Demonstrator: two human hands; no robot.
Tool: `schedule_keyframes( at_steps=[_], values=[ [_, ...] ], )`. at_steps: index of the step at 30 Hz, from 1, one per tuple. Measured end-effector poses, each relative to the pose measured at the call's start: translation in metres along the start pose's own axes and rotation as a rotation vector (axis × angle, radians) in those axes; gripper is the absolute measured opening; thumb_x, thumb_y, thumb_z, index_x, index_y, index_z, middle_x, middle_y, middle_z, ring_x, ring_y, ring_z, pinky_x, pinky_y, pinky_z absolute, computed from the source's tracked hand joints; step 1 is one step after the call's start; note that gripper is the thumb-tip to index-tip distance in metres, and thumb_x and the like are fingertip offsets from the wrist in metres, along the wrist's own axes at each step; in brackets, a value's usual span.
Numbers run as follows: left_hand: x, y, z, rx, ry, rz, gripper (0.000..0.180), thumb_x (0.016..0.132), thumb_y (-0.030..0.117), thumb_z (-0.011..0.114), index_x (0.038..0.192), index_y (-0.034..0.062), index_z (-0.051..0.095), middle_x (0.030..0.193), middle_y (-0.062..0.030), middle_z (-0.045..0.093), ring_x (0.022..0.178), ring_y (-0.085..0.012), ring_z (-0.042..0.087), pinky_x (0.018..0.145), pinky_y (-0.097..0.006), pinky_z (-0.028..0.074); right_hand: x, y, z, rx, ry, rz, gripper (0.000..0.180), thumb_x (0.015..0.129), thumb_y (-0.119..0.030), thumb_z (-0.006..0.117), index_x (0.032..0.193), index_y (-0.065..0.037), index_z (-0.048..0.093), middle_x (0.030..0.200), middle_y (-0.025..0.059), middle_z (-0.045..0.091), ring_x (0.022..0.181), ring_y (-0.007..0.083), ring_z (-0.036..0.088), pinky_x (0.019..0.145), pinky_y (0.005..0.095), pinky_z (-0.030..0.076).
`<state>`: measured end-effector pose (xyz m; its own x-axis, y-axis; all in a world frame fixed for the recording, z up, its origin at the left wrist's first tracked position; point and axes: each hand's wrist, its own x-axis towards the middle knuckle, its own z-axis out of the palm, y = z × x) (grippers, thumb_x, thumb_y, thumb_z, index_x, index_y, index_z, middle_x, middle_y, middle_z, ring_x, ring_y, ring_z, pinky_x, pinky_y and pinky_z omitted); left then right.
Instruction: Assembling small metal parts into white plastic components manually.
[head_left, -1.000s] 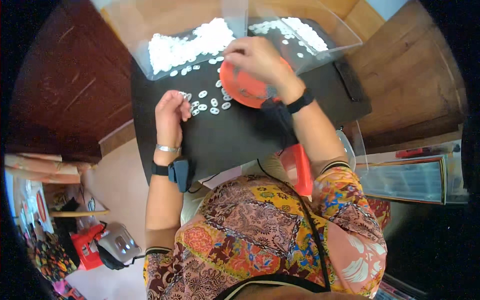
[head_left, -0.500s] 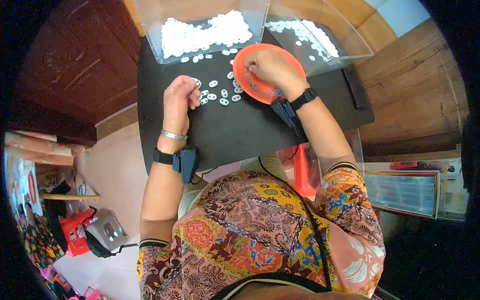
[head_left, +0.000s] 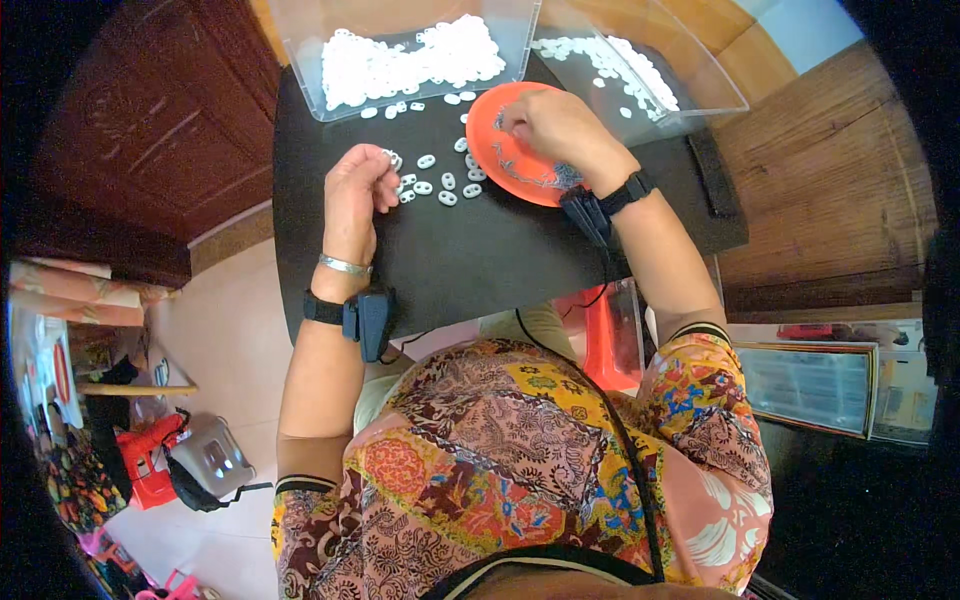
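So the left hand is over the left part of the black tabletop, fingers curled in and the tips pinching a little white two-hole oval piece. There's a loose bunch of the same white ovals lying flat just to the right of it, between that hand and the plate, some touching, some apart.

The right hand is over the orange-red plate, fingers bent down and bunched together. Can't tell if there's anything between them, the tips are mostly tucked out of sight. Along the plate there are small blue-grey bits, too tiny for me to say what they are.

Behind all that, a clear plastic bin has a big heap of white pieces in it, with a few more lying just in front. A second clear bin is off to the right, with white pieces showing through too. Near the tabletop's right edge lies a long black strip. Both wrists have dark boxes strapped on, and the left one also wears a silver bracelet.
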<state>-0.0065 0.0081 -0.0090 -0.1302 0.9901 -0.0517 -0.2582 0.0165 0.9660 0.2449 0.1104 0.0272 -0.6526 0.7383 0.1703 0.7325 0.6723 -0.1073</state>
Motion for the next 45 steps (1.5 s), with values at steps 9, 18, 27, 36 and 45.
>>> schedule_keyframes(
  at_steps=[9, 18, 27, 36, 45],
  values=[
    [-0.002, 0.001, 0.000, -0.030, -0.015, 0.001, 0.014, 0.088, 0.012, 0.048, 0.077, 0.0082, 0.057, 0.060, 0.0018, 0.056, 0.048, -0.0047, 0.047, 0.044, -0.017, 0.032, 0.000, 0.001, 0.003, 0.124, -0.138, -0.043, 0.009, 0.074, -0.014, 0.057, 0.077, -0.009, 0.064, 0.073, 0.0102, 0.062, 0.069, 0.0293, 0.059, 0.062, 0.0388, 0.045],
    [-0.001, 0.002, -0.002, -0.020, -0.017, 0.000, 0.014, 0.087, 0.012, 0.049, 0.076, 0.0080, 0.057, 0.060, 0.0017, 0.056, 0.048, -0.0045, 0.047, 0.044, -0.017, 0.032, -0.001, -0.011, 0.014, -0.051, -0.141, 0.023, 0.010, 0.071, -0.010, 0.055, 0.077, -0.005, 0.062, 0.076, 0.0170, 0.062, 0.074, 0.0353, 0.060, 0.064, 0.0449, 0.046],
    [-0.001, 0.001, 0.001, -0.011, -0.014, 0.000, 0.013, 0.087, 0.012, 0.050, 0.076, 0.0080, 0.057, 0.061, 0.0016, 0.056, 0.048, -0.0045, 0.047, 0.044, -0.017, 0.032, -0.004, -0.020, 0.004, -0.095, -0.172, 0.053, 0.012, 0.074, -0.008, 0.054, 0.081, -0.003, 0.063, 0.082, 0.0177, 0.063, 0.079, 0.0356, 0.061, 0.068, 0.0458, 0.047],
    [0.000, 0.001, -0.001, 0.024, -0.034, 0.014, 0.013, 0.089, 0.013, 0.047, 0.081, 0.0069, 0.055, 0.062, -0.0004, 0.054, 0.051, -0.0073, 0.048, 0.047, -0.020, 0.033, -0.003, -0.002, 0.014, 0.044, -0.163, 0.047, 0.013, 0.080, -0.017, 0.052, 0.076, -0.007, 0.060, 0.074, 0.0140, 0.062, 0.071, 0.0332, 0.059, 0.063, 0.0431, 0.045],
    [-0.002, 0.003, -0.001, 0.030, -0.041, 0.017, 0.014, 0.089, 0.014, 0.047, 0.080, 0.0069, 0.055, 0.061, 0.0001, 0.053, 0.051, -0.0072, 0.046, 0.046, -0.020, 0.033, -0.010, 0.005, -0.004, -0.008, -0.117, 0.049, 0.010, 0.074, -0.015, 0.057, 0.074, -0.006, 0.061, 0.071, 0.0115, 0.062, 0.068, 0.0302, 0.059, 0.062, 0.0401, 0.046]
  ],
)
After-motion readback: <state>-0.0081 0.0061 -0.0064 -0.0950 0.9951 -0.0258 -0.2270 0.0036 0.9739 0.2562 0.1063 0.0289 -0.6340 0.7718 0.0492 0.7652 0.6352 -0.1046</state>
